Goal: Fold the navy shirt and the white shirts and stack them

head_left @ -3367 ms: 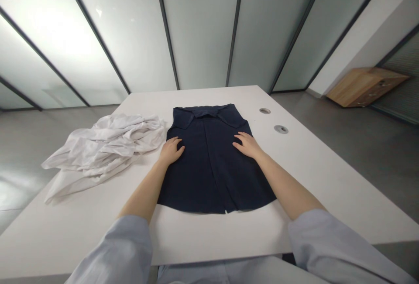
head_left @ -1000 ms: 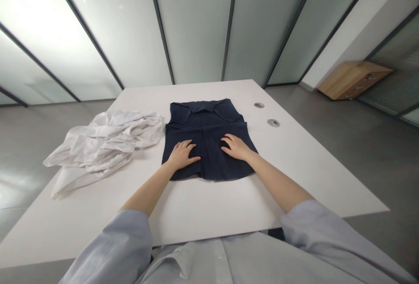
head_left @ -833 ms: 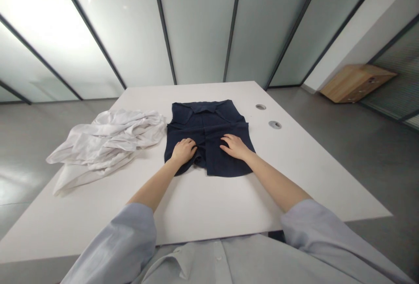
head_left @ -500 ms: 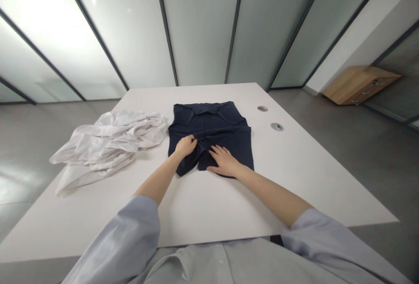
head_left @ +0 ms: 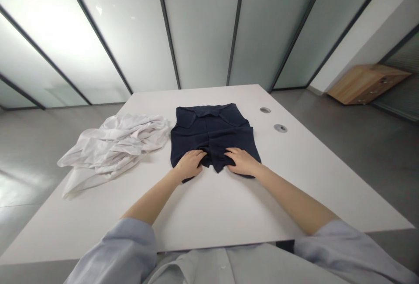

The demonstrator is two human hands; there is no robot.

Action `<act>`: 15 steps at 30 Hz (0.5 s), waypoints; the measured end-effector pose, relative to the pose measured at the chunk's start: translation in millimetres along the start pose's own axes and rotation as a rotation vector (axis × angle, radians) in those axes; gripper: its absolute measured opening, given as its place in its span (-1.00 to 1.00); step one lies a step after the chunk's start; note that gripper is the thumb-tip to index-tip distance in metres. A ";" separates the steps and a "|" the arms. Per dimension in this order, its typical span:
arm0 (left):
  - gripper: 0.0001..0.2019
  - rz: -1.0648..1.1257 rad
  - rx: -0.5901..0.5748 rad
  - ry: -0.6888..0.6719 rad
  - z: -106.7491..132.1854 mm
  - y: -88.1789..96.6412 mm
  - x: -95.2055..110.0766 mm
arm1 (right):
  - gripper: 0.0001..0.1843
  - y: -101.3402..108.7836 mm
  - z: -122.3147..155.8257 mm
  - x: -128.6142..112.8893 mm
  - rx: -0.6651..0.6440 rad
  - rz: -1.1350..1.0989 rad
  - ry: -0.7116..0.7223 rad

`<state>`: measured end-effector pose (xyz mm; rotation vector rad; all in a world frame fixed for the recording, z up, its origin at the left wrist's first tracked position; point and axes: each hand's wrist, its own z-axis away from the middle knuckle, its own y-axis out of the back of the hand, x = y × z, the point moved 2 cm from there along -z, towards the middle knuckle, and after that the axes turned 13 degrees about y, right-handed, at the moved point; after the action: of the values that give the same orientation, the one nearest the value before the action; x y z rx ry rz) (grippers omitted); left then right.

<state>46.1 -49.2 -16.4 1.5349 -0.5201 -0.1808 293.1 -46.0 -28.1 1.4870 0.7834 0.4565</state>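
Note:
A pair of navy shorts [head_left: 212,133] lies spread on the white table, waistband at the far side and legs towards me. My left hand [head_left: 190,164] is on the lower part of the left leg, its fingers curled over the fabric near the inner seam. On the other leg, my right hand [head_left: 241,162] grips the inner edge of the hem between thumb and bent fingers. A small pointed flap of cloth hangs between the two hands. The fingertips of the left hand are partly lost against the dark fabric.
A crumpled white cloth garment [head_left: 118,144] lies to the left, partly over the edge of the table [head_left: 225,214]. Two round cable grommets [head_left: 280,128] are set in the tabletop at the right. Beyond stand frosted glass panels [head_left: 199,26] and a wooden cabinet [head_left: 363,84].
My left hand has come down towards the hem and curled over the leg. My right hand, flat before, has shifted right and bent its fingers on the cloth. The crotch area lies straighter.

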 end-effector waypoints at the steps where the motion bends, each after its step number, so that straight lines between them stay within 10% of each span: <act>1: -0.40 0.013 0.020 -0.019 6.7 0.6 -7.4 | -0.43 -0.6 9.9 3.1 -0.011 -0.007 -0.005; 8: -0.38 -0.080 0.094 0.344 32.4 9.3 -71.4 | -0.49 -3.1 57.0 39.6 0.114 -0.020 -0.065; 15: -0.47 0.271 0.180 0.458 9.6 18.9 -105.5 | -0.46 12.4 37.0 68.4 0.367 -0.104 -0.227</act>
<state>-54.8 -11.7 -20.2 1.5974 -0.3775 0.4287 368.3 -22.8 -31.7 1.7897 0.7858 0.0614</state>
